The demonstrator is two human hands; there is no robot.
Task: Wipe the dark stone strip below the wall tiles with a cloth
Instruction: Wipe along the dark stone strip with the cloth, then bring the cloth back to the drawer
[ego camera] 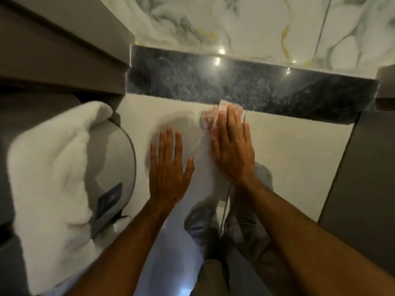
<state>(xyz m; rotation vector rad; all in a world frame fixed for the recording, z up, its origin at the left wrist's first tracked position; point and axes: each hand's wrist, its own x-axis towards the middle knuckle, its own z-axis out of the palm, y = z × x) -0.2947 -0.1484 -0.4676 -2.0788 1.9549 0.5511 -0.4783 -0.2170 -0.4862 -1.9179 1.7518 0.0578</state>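
Note:
The dark stone strip runs across the wall, below white marbled tiles and above a plain pale panel. A pinkish cloth lies flat against the pale panel, its top edge touching the strip's lower border. My right hand presses flat on the cloth with its fingers straight and together. My left hand rests flat on the pale panel just left of it, fingers spread, holding nothing. Most of the cloth is hidden under my right hand.
A white folded towel sits on a grey rounded fixture at the left. Brown shelving juts out at the upper left. A dark panel stands at the right. My legs reflect in the glossy panel below.

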